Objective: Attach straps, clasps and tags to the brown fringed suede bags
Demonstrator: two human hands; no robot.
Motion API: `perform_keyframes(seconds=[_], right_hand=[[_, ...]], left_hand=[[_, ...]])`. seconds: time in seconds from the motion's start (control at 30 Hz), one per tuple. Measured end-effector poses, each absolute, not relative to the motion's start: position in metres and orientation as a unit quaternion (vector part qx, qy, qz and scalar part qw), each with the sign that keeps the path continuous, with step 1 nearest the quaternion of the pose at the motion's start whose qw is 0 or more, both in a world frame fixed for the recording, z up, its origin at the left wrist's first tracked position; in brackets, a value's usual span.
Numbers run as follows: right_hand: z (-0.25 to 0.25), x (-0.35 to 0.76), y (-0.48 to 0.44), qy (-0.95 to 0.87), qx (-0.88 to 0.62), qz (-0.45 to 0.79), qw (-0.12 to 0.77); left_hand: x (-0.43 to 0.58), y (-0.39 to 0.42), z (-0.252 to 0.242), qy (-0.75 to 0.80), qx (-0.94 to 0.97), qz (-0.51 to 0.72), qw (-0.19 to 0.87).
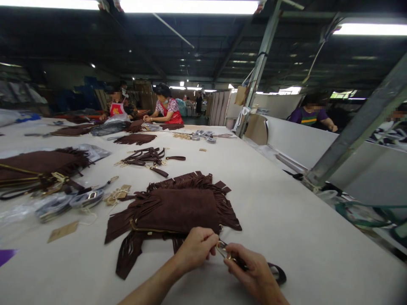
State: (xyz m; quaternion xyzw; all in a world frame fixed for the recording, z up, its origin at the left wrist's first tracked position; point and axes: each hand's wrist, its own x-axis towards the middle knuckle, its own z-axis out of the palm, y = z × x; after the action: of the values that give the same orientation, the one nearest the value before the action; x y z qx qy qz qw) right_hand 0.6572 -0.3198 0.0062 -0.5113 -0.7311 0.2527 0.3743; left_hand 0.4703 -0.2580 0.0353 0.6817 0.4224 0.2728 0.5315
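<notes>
A dark brown fringed bag [181, 209] lies flat on the pale table, its gold zipper edge toward me. At its near right corner, my left hand [199, 248] is closed in a pinch; what its fingertips hold is mostly hidden. My right hand [251, 269] grips a dark brown wrist strap [278, 273], whose loop sticks out past the hand. The strap's gold clasp [220, 248] sits between the two hands, close to the left fingertips. Whether it is hooked to anything, I cannot tell.
Several wrist straps [151, 157] lie piled beyond the bag. Left are coiled grey straps [87, 198], a paper tag [62, 231] and more brown bags [41, 165]. Co-workers [167, 108] stand at the far end. A metal post [359, 131] rises past the table's right edge.
</notes>
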Motion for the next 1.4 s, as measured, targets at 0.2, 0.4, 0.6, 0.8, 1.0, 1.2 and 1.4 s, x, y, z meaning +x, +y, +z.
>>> perform_keyframes(seconds=[0.2, 0.4, 0.6, 0.8, 1.0, 1.2, 1.4], right_hand=[[0.018, 0.685, -0.31, -0.526, -0.534, 0.449, 0.486], [0.024, 0.689, -0.305, -0.541, -0.508, 0.512, 0.433], [0.022, 0.681, -0.296, -0.598, -0.502, 0.492, 0.385], [0.021, 0.679, -0.288, -0.608, -0.505, 0.5, 0.353], [0.015, 0.683, -0.291, -0.602, -0.505, 0.518, 0.338], [0.016, 0.684, -0.291, -0.599, -0.495, 0.529, 0.341], [0.017, 0.675, -0.277, -0.601, -0.475, 0.547, 0.336]], left_hand=[[0.509, -0.215, 0.044, 0.338, 0.838, 0.278, 0.326], [0.515, -0.189, 0.028, 0.309, 0.865, 0.208, 0.336], [0.5, -0.183, 0.034, 0.292, 0.877, 0.17, 0.343], [0.497, -0.194, 0.047, 0.324, 0.903, 0.097, 0.264], [0.505, -0.198, 0.064, 0.325, 0.934, -0.07, 0.134], [0.504, -0.194, 0.065, 0.334, 0.927, -0.081, 0.149], [0.491, -0.188, 0.046, 0.315, 0.922, 0.014, 0.226]])
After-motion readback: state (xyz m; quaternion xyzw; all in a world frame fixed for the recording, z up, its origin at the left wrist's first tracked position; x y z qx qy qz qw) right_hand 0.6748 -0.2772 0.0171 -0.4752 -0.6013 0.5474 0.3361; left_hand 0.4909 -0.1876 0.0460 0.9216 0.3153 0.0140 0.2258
